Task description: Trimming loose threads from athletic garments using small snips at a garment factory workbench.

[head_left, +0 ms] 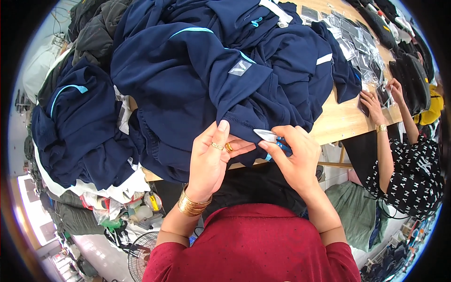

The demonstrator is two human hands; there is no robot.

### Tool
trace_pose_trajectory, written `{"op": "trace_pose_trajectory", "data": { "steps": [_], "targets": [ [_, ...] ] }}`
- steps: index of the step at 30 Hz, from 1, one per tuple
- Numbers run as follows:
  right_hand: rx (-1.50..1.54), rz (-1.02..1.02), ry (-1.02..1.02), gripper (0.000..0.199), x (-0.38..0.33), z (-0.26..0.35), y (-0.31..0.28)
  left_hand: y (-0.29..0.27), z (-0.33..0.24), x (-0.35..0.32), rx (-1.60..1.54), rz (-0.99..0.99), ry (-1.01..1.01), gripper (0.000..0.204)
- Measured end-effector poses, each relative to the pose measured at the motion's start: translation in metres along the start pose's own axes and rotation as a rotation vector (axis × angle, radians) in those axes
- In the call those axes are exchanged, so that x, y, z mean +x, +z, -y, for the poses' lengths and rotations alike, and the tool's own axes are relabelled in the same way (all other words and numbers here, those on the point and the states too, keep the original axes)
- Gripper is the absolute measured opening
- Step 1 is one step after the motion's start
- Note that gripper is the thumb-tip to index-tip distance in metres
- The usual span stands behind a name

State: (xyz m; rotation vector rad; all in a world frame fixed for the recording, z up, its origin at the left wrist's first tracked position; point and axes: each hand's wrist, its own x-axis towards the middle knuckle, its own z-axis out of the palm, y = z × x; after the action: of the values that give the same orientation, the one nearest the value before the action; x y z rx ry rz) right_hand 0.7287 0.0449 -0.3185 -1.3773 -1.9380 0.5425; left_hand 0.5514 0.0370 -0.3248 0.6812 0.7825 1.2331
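Observation:
A big heap of navy garments [206, 70] with light blue piping covers the wooden table [347, 117]. My left hand [213, 157], with rings and gold bangles, pinches the hem of one navy garment at the table's near edge. My right hand [293, 157] holds small thread snips [270, 137] with a silvery tip and blue handle, the tip right by the hem and close to my left fingers. I wear a dark red top.
Another person in a black patterned top sits at the right; their hands [376, 105] touch small clear plastic bags [352, 42] spread on the table. Dark bags lie at the far right. More navy garments [80, 131] hang at left. A fan [141, 256] and clutter sit on the floor.

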Motion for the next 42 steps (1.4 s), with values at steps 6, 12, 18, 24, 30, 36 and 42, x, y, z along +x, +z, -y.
{"op": "trace_pose_trajectory", "data": {
  "steps": [6, 12, 18, 24, 30, 36, 42],
  "targets": [
    [0.535, -0.167, 0.109, 0.032, -0.003, -0.016, 0.01, -0.002, 0.0, 0.002, -0.072, -0.045, -0.015, 0.038],
    [0.957, 0.095, 0.393, 0.016, 0.013, -0.009, 0.021, 0.0, 0.006, 0.007, -0.211, -0.067, -0.105, 0.039],
    [0.81, -0.032, 0.277, 0.008, 0.016, 0.003, 0.022, 0.005, 0.012, 0.0, 0.074, -0.125, -0.061, 0.029],
    [0.858, -0.056, 0.279, 0.009, 0.012, 0.001, 0.018, 0.008, 0.008, -0.001, -0.033, -0.056, -0.078, 0.025],
    [0.654, -0.052, 0.209, 0.011, 0.003, 0.001, 0.008, 0.005, 0.008, -0.002, -0.034, 0.003, -0.073, 0.022],
    [0.45, -0.052, 0.12, 0.023, -0.004, -0.003, -0.001, 0.007, 0.008, -0.002, -0.034, -0.014, -0.075, 0.019],
    [0.221, -0.028, 0.036, 0.032, -0.009, -0.006, -0.001, 0.005, 0.012, -0.002, -0.005, -0.032, -0.057, 0.018]
  ]
}}
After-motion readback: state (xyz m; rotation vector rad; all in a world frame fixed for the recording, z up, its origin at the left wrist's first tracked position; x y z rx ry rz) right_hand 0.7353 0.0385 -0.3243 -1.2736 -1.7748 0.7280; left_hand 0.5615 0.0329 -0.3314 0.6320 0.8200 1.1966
